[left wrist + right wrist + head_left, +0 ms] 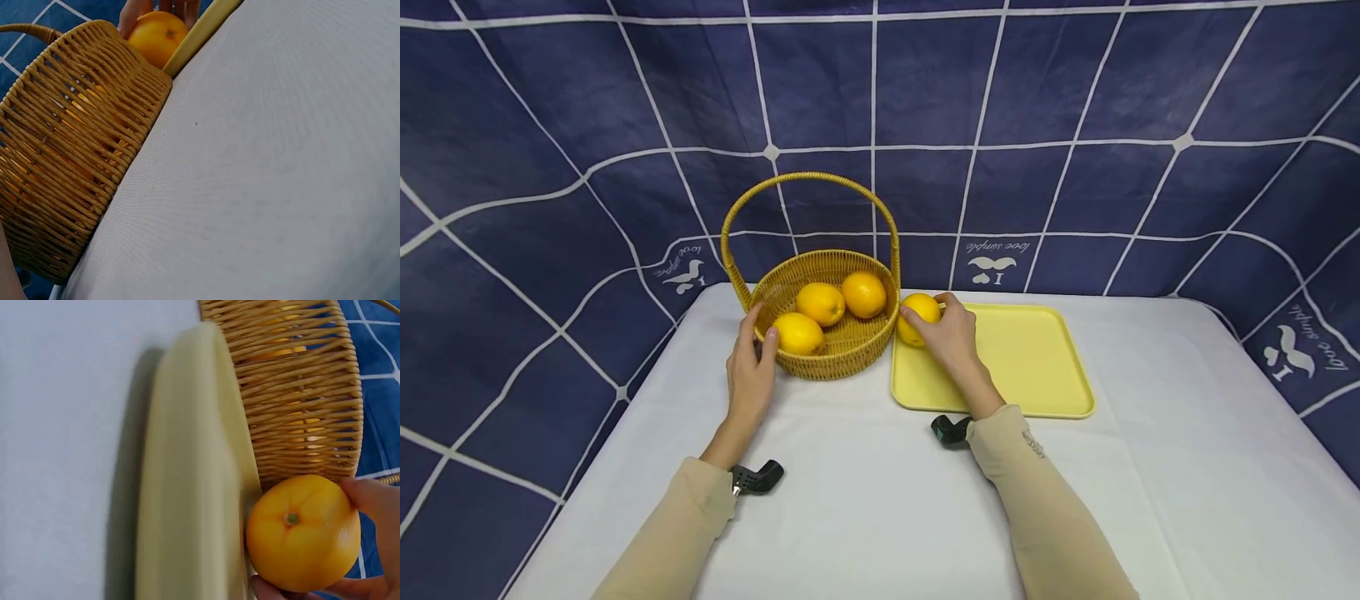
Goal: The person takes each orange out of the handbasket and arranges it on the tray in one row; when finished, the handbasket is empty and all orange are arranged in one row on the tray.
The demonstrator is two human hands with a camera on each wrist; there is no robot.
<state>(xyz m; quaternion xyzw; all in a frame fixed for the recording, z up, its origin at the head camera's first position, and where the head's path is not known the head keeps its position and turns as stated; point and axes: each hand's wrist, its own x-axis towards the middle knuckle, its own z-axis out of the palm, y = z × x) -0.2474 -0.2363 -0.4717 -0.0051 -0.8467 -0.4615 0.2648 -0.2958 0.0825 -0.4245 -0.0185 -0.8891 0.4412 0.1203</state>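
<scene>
A woven wicker basket (pixel 838 354) with a tall handle stands on the white table and holds three oranges (pixel 820 303). My left hand (pixel 752 367) rests against the basket's left rim, thumb and fingers touching the weave. My right hand (pixel 951 333) grips a fourth orange (pixel 919 317) at the left end of the yellow tray (pixel 1037 367), right beside the basket. In the right wrist view the orange (pixel 303 532) sits in my fingers, stem end facing the camera, over the tray's rim (pixel 187 487). In the left wrist view the basket wall (pixel 69 169) fills the left side.
The white tablecloth (pixel 865 500) covers the table in front of the basket and tray. A dark blue cloth with a white grid (pixel 1000 125) hangs behind. The table's edges fall away at left and right.
</scene>
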